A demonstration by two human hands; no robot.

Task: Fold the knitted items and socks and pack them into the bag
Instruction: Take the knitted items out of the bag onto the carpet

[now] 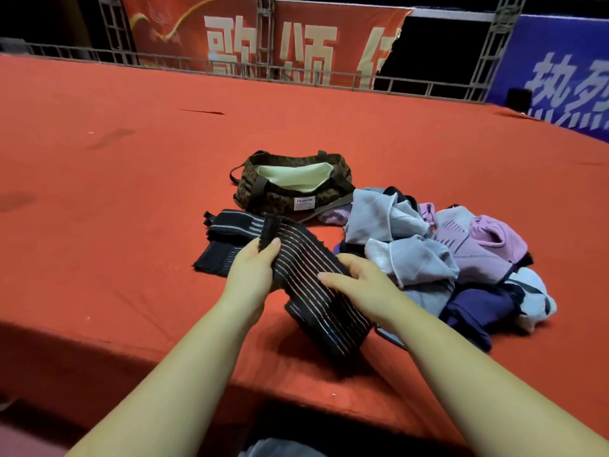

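Knitted band: a black ribbed band (309, 285) with thin pale stripes, stretched between both hands, lower end folded on the red surface (99, 199).
Left hand: left hand (253, 272) pinches the band's upper end, thumb on top.
Right hand: right hand (359, 285) grips the band's right edge, fingers curled over it.
Bag: leopard-print bag (283, 189), mouth open, beyond the hands.
Folded pieces: dark folded bands (224, 239) just beyond the left hand.
Pile: unfolded clothes (454, 255) right of the right hand.
Room: open surface left of the hands; its front edge lies under the forearms.
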